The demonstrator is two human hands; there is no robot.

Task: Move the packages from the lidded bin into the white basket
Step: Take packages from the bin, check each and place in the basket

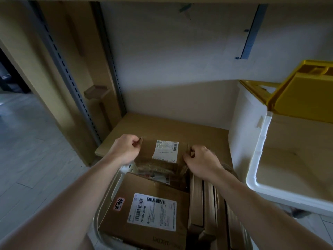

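Note:
A flat brown package point(144, 150) with a white shipping label is held at the far end of the white basket point(107, 193). My left hand point(126, 148) pinches its left edge and my right hand point(200, 161) pinches its right edge. In the basket lie a large cardboard box point(126, 192) with a label, a clear plastic-wrapped package point(158, 174), and several flat cardboard packages point(198, 204) standing on edge at the right. The lidded bin point(252, 141) stands to the right, white-walled, with its yellow lid point(297, 94) swung open. No package shows in the part of its inside that I see.
A low wooden shelf board point(180, 127) lies behind the basket against a pale wall. A slotted metal upright point(72, 78) and wooden panels stand at the left. Pale floor tiles point(36, 150) spread to the left.

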